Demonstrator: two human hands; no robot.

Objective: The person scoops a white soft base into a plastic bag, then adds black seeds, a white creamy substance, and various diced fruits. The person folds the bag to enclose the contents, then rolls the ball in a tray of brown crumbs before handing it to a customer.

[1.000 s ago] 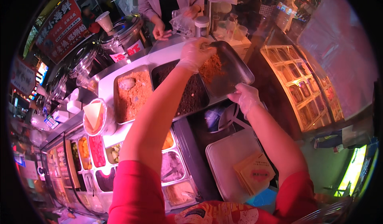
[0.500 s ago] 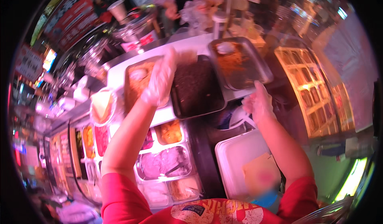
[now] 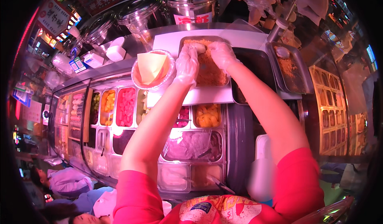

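Clear plastic gloves cover both of my hands, which meet over a metal tray of orange-brown crumbs (image 3: 211, 78). A pale rounded lump (image 3: 196, 47) lies at the tray's far left. Pressed together, the fingers of my left hand (image 3: 186, 66) close against that lump. My right hand (image 3: 222, 55) reaches in from the right, its fingers bent together with the tips down at the crumbs beside the lump. Whether those tips pinch anything is hidden. Just left of my left hand stands a round lined bowl (image 3: 172, 70) with a sheet of yellowish paper (image 3: 151, 67) in it.
Right of the crumb tray are a dark tray (image 3: 253, 64) and another metal tray (image 3: 303, 78) with crumbs and a pale lump. Nearer me are pans of yellow fruit pieces (image 3: 207, 115), purple paste (image 3: 191, 144) and pink pieces (image 3: 126, 104). Large lidded metal pots (image 3: 191, 2) stand behind.
The view has swung so that the trays sit farther right. My right hand has moved left from beside the right tray to the crumb tray; my left hand has come to the lump there.
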